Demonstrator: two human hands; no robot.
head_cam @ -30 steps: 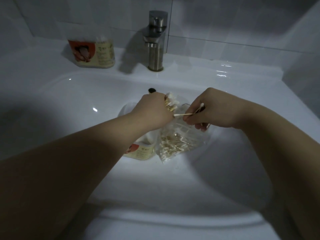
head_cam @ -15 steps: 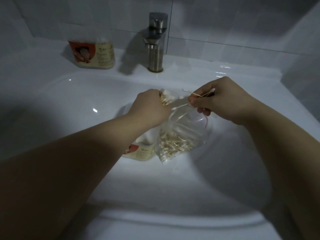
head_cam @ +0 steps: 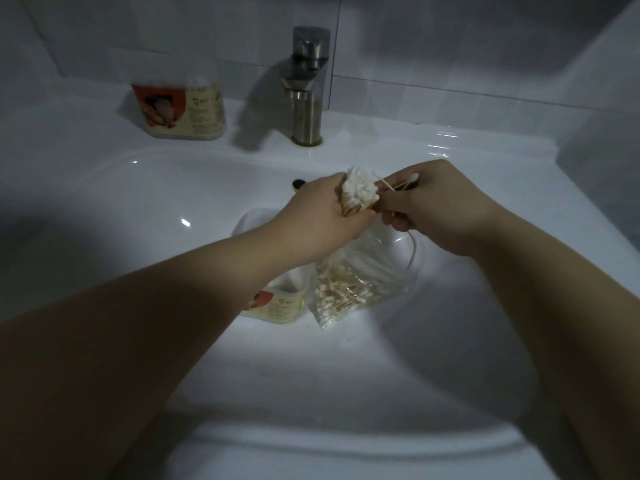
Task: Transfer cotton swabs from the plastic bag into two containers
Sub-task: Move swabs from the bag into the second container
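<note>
My left hand (head_cam: 322,216) grips a bundle of cotton swabs (head_cam: 462,192), white tips up, over the sink. My right hand (head_cam: 429,209) pinches a few loose swabs (head_cam: 403,183) right beside that bundle. Under both hands a clear plastic bag (head_cam: 353,289) with many swabs lies in the basin. One labelled container (head_cam: 277,304) stands in the basin left of the bag, partly hidden by my left arm. A second labelled container (head_cam: 180,107) holding swabs stands on the ledge at the back left.
A steel faucet (head_cam: 308,84) rises at the back centre of the white sink (head_cam: 138,209). A small dark overflow hole (head_cam: 298,183) shows just left of my left hand. Tiled wall runs behind the sink.
My right hand lifted a few swabs out of the bag and brought them to the bundle in my left hand. The bundle's white tips now show more fully.
</note>
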